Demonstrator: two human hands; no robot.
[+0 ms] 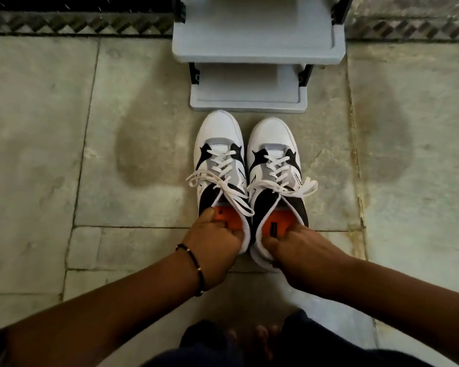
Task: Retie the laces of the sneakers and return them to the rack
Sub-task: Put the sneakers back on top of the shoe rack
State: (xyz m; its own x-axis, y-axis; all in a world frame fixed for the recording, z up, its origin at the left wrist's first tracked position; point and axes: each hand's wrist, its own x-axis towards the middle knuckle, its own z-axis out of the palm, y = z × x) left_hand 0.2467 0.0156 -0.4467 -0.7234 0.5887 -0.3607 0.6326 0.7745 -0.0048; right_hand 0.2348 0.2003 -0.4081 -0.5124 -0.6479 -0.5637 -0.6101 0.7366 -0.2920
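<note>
Two white, grey and black sneakers with orange insoles stand side by side on the stone floor, toes pointing at the rack. The left sneaker [217,144] and the right sneaker [272,149] both carry white laces tied in bows. My left hand [214,243] grips the heel of the left sneaker, fingers curled into its opening. My right hand [296,247] grips the heel of the right sneaker the same way. The grey two-tier shoe rack [249,102] stands just beyond the toes, both shelves bare.
Stone floor tiles [133,128] spread to both sides, with damp stains left and right of the shoes. A dark patterned border strip [77,25] runs along the far edge. My knees and bare foot show at the bottom.
</note>
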